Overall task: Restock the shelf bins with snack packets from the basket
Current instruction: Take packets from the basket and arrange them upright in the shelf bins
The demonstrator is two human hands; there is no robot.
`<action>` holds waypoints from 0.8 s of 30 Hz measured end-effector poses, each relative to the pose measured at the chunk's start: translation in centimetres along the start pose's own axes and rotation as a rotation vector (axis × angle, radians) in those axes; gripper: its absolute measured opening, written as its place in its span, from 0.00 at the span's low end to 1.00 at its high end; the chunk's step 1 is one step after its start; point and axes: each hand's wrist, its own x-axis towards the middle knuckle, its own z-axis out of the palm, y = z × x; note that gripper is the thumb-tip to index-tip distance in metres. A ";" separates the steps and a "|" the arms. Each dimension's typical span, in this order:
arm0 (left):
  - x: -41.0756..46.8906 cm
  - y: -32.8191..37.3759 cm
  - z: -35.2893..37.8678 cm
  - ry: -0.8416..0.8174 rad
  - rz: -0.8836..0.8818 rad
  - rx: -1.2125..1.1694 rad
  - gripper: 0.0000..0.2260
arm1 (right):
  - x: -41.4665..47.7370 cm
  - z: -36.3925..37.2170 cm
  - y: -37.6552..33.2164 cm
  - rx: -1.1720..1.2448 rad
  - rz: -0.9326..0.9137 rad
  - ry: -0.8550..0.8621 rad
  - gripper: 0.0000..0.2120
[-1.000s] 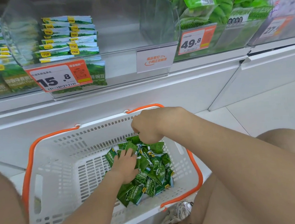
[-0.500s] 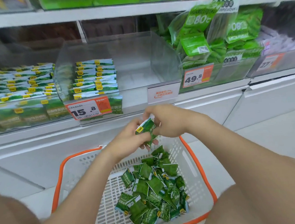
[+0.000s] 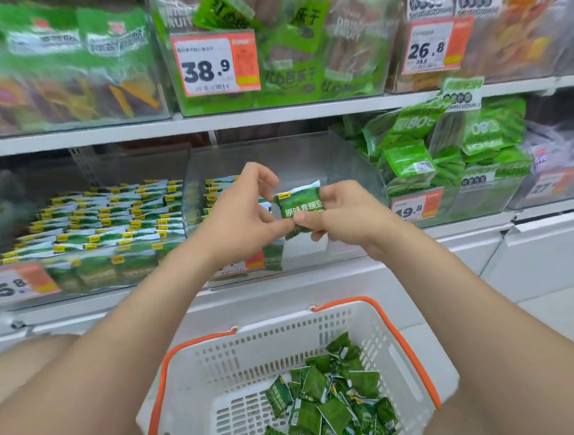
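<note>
Both hands hold one green snack packet (image 3: 299, 205) up in front of the clear shelf bin (image 3: 311, 153). The left hand (image 3: 241, 217) pinches its lower left edge and the right hand (image 3: 344, 216) grips its right side (printed face toward the camera). Below, the white basket (image 3: 288, 342) with orange handles holds a loose heap of matching packets (image 3: 328, 406).

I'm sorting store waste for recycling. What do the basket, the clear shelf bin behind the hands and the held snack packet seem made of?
The basket looks like moulded plastic, matt white, with slotted walls. The shelf bin: clear rigid plastic, probably acrylic, with see-through glossy walls. The snack packet: thin printed film, shiny, crinkled at the edge; plastic or foil laminate unclear.
</note>
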 end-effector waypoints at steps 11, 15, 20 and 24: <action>5.8 -5.0 0.7 -0.379 -0.012 0.628 0.22 | 12.9 3.1 1.7 -0.150 0.084 0.385 0.10; 7.7 -6.3 0.9 -0.536 -0.021 0.680 0.31 | 16.9 4.1 1.9 -0.330 0.258 0.352 0.15; 8.7 -8.5 0.7 -0.642 -0.129 0.740 0.32 | 21.9 4.6 0.9 -0.737 0.326 0.234 0.07; 9.1 -8.9 0.7 -0.652 -0.136 0.743 0.32 | 23.9 5.2 1.8 -0.867 0.326 0.191 0.06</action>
